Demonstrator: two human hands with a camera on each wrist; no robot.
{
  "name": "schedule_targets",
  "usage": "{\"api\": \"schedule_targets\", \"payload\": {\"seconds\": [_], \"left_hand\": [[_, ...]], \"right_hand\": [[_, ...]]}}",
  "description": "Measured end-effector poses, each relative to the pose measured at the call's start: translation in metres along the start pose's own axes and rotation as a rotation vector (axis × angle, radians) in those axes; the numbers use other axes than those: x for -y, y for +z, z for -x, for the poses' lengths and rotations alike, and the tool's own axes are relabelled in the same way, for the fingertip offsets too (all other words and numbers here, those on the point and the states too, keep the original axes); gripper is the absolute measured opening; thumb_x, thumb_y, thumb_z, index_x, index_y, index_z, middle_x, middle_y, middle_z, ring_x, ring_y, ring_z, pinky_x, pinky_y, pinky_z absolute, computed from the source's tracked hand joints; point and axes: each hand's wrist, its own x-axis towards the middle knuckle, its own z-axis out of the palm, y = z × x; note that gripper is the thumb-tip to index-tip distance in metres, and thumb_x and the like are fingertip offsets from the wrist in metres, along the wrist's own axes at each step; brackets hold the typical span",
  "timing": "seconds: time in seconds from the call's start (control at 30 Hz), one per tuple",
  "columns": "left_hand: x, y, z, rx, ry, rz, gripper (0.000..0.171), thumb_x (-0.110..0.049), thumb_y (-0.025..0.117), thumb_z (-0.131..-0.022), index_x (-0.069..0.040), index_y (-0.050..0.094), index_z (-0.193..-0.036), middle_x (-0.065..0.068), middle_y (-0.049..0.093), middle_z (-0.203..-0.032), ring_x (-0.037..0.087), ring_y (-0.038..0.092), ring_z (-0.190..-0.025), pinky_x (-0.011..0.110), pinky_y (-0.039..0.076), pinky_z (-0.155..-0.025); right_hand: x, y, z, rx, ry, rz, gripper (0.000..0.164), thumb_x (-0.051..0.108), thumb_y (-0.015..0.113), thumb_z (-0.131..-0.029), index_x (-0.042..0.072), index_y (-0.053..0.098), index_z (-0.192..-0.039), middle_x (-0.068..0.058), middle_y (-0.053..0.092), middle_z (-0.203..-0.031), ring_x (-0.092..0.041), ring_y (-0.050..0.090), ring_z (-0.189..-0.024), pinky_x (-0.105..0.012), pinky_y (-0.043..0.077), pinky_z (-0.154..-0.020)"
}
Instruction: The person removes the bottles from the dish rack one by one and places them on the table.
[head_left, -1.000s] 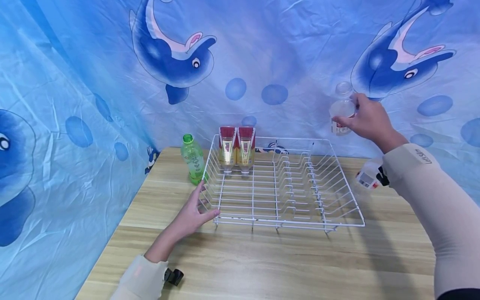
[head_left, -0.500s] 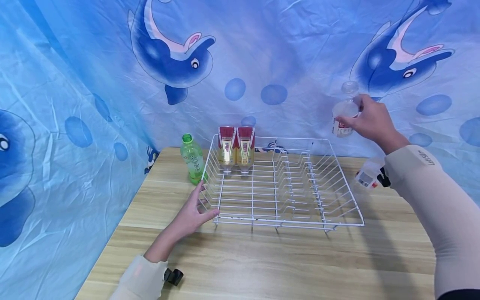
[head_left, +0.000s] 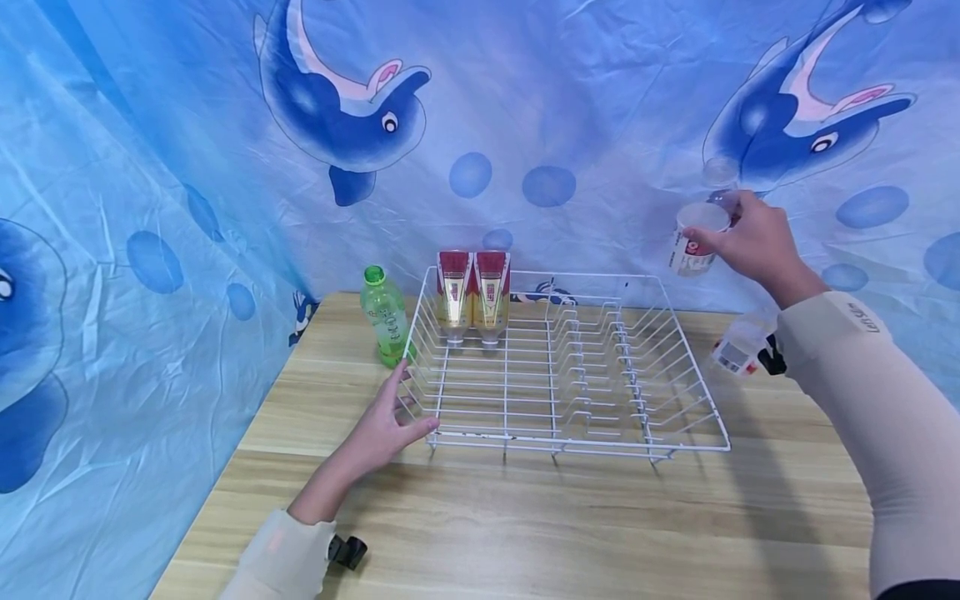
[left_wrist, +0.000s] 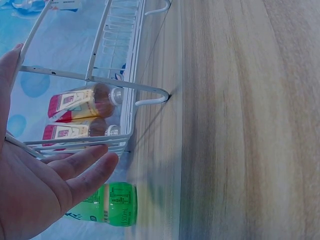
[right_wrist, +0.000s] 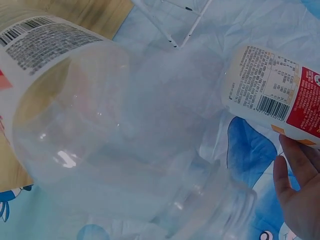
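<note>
My right hand (head_left: 757, 237) holds a clear plastic bottle (head_left: 693, 254) with a white and red label, raised above and behind the right end of the white wire dish rack (head_left: 551, 437). In the right wrist view, that bottle's label (right_wrist: 270, 85) shows beside the fingers. At the rack's front left corner, my left hand (head_left: 382, 433) grips the wires, thumb over the front rail; in the left wrist view some fingers (left_wrist: 82, 165) stretch along the side. Two bottles with red and gold labels (head_left: 491, 292) stand neck-down at the rack's back left.
A green bottle (head_left: 386, 321) stands on the wooden table (head_left: 525, 525), outside the rack's left side. Another clear labelled bottle (head_left: 735, 346) is on the table to the right, near my right wrist. A blue curtain with cartoon dolphins (head_left: 562, 100) hangs behind the table.
My right hand has shifted slightly right and down with the clear bottle, whose neck now leans further right. The left hand and the rack have stayed in place.
</note>
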Motion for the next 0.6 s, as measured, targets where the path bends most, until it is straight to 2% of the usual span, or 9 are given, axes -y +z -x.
{"api": "schedule_targets", "payload": {"seconds": [0.17, 0.37, 0.6], "left_hand": [[0.001, 0.0, -0.001, 0.0, -0.003, -0.005, 0.112, -0.033, 0.081, -0.087, -0.018, 0.001, -0.164, 0.021, 0.016, -0.165, 0.049, 0.043, -0.134, 0.055, 0.049, -0.1], [-0.001, -0.001, -0.001, 0.002, 0.008, -0.013, 0.113, -0.04, 0.08, -0.086, -0.019, 0.001, -0.164, 0.021, 0.015, -0.165, 0.05, 0.042, -0.135, 0.054, 0.05, -0.1], [-0.001, -0.001, -0.002, 0.002, 0.004, -0.034, 0.113, -0.044, 0.08, -0.086, -0.019, 0.002, -0.164, 0.019, 0.015, -0.165, 0.05, 0.039, -0.137, 0.057, 0.047, -0.102]], "right_hand": [[-0.004, -0.001, -0.001, 0.001, 0.02, -0.023, 0.1, 0.062, 0.063, -0.09, -0.009, 0.03, -0.152, -0.036, 0.05, -0.135, -0.048, 0.051, -0.112, -0.062, 0.051, -0.087], [-0.01, -0.001, -0.002, -0.002, 0.051, -0.044, 0.101, 0.064, 0.062, -0.09, -0.008, 0.029, -0.153, -0.035, 0.049, -0.135, -0.048, 0.051, -0.113, -0.06, 0.051, -0.087], [-0.015, 0.0, -0.001, 0.004, 0.066, -0.06, 0.102, 0.065, 0.061, -0.09, -0.008, 0.028, -0.153, -0.036, 0.047, -0.137, -0.048, 0.049, -0.115, -0.064, 0.049, -0.091]]}}
